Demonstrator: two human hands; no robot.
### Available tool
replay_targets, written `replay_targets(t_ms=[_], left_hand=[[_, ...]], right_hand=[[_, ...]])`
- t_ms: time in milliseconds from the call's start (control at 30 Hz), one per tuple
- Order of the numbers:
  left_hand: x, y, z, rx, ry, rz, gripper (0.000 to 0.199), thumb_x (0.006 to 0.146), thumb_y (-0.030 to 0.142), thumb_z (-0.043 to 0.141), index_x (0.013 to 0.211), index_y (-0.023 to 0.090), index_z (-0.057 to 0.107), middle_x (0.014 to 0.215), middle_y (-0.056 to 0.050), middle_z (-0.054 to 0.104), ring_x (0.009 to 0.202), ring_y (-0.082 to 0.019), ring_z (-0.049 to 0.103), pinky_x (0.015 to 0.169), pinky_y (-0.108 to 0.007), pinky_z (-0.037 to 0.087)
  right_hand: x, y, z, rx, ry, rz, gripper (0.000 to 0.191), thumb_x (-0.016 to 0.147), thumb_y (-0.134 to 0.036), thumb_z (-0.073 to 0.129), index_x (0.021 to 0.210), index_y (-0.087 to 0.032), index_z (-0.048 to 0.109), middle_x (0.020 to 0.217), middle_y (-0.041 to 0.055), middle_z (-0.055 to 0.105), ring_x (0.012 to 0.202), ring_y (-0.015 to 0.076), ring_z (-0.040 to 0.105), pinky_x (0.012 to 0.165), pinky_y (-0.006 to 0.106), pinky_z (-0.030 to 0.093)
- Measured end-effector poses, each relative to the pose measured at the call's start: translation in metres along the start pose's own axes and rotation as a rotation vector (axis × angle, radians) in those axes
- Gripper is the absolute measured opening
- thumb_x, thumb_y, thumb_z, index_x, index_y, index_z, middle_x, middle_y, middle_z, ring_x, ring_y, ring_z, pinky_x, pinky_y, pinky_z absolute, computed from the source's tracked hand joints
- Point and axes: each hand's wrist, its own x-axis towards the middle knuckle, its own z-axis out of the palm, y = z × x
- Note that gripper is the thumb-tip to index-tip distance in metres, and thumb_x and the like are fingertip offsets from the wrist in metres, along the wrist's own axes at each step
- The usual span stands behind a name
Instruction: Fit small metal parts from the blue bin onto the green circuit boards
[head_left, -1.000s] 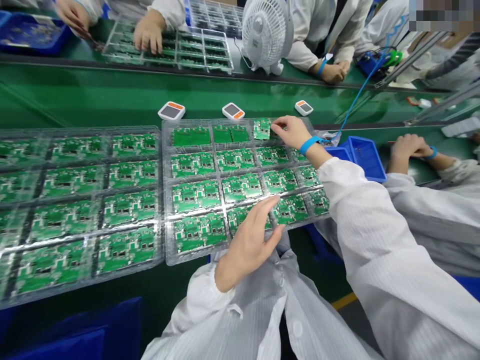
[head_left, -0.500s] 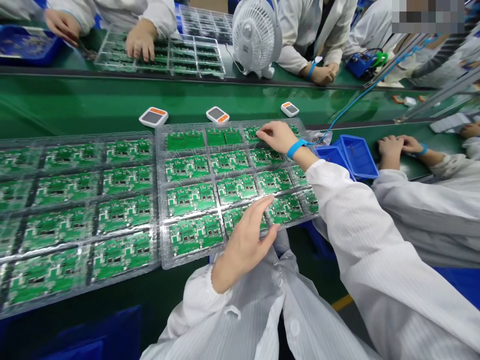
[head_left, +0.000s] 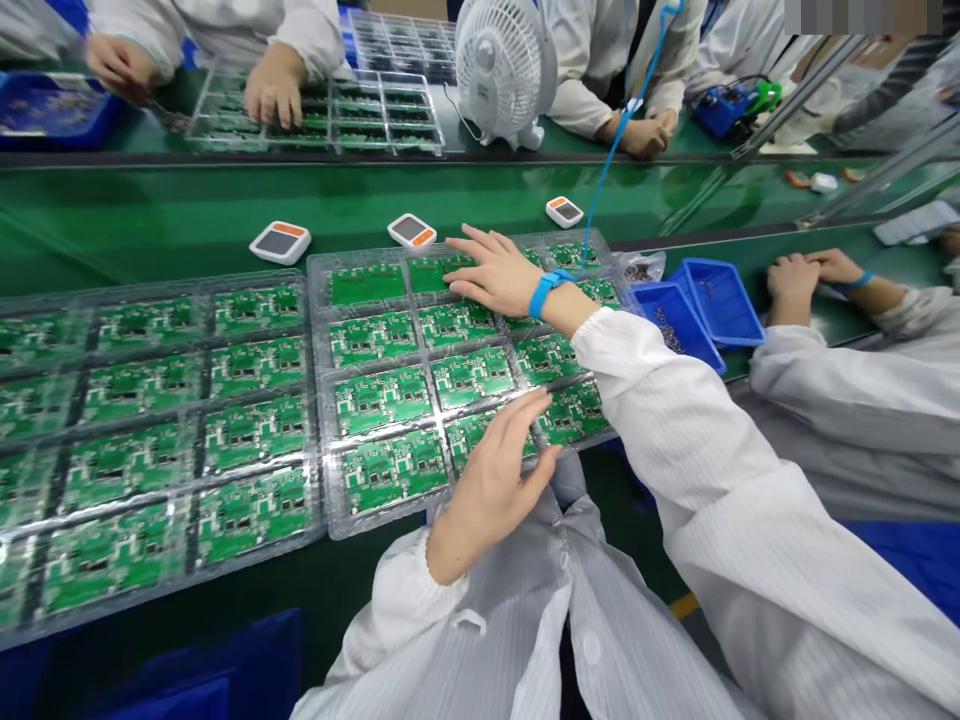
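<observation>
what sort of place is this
Probably an electronics assembly workshop: there are trays of green circuit boards, several white coats, and blue wrist straps.

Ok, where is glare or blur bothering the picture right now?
Head view: white glare streaks the centre tray beside the left hand; head view: similar glare crosses the left tray; head view: boards at the far left edge look soft.

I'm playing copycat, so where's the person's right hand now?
In the head view, the right hand is just above the middle, over the far side of the central tray of green boards, right of a white-and-orange gadget.
</observation>
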Motion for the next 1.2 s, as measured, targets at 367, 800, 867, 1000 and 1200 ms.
replay_targets(t_ms=[367, 800, 867, 1000, 1200], left_hand=[[-0.003, 0.002, -0.001, -0.119, 0.16, -0.089, 0.055, 0.116, 0.035, 0.063, 0.169, 0.033, 0.047, 0.172, -0.014, 0.059, 0.162, -0.03, 0.059, 0.132, -0.056, 0.058], [0.011, 0.005, 0.0, -0.419, 0.578, -0.37, 0.03, 0.111, 0.054, 0.073, 0.114, 0.025, 0.077, 0.11, -0.005, 0.085, 0.119, -0.026, 0.084, 0.109, -0.045, 0.071], [0.011, 0.009, -0.002, -0.433, 0.545, -0.367, 0.03, 0.112, 0.053, 0.071, 0.115, 0.024, 0.079, 0.111, -0.007, 0.086, 0.116, -0.028, 0.085, 0.101, -0.044, 0.074], [0.013, 0.013, -0.006, -0.408, 0.528, -0.341, 0.027, 0.113, 0.049, 0.071, 0.123, 0.025, 0.078, 0.117, -0.007, 0.088, 0.115, -0.027, 0.086, 0.095, -0.043, 0.076], [0.015, 0.014, -0.002, -0.354, 0.5, -0.317, 0.024, 0.114, 0.048, 0.069, 0.122, 0.026, 0.073, 0.118, -0.007, 0.088, 0.12, -0.028, 0.086, 0.094, -0.043, 0.077]], right_hand=[[-0.001, -0.006, -0.026, 0.245, 0.215, 0.345, 0.033, 0.12, -0.041, 0.046, 0.14, -0.023, 0.064, 0.121, 0.0127, 0.078, 0.118, 0.033, 0.07, 0.115, 0.052, 0.053], [-0.164, -0.09, -0.05, 0.964, 0.215, 0.027, 0.012, 0.107, -0.035, 0.077, 0.106, -0.025, 0.071, 0.112, 0.0055, 0.081, 0.106, 0.0234, 0.076, 0.095, 0.041, 0.06], [-0.183, -0.074, -0.045, 0.745, 0.188, -0.043, 0.01, 0.109, -0.033, 0.075, 0.106, -0.024, 0.076, 0.11, 0.0078, 0.079, 0.105, 0.0254, 0.072, 0.096, 0.043, 0.057], [-0.213, -0.047, -0.03, 0.35, 0.004, -0.225, 0.022, 0.114, -0.032, 0.068, 0.101, -0.021, 0.082, 0.107, 0.0112, 0.073, 0.098, 0.0263, 0.062, 0.088, 0.042, 0.048], [-0.22, -0.047, -0.016, 0.174, -0.079, -0.282, 0.014, 0.112, -0.027, 0.071, 0.103, -0.021, 0.082, 0.111, 0.0102, 0.073, 0.101, 0.0258, 0.06, 0.084, 0.039, 0.041]])
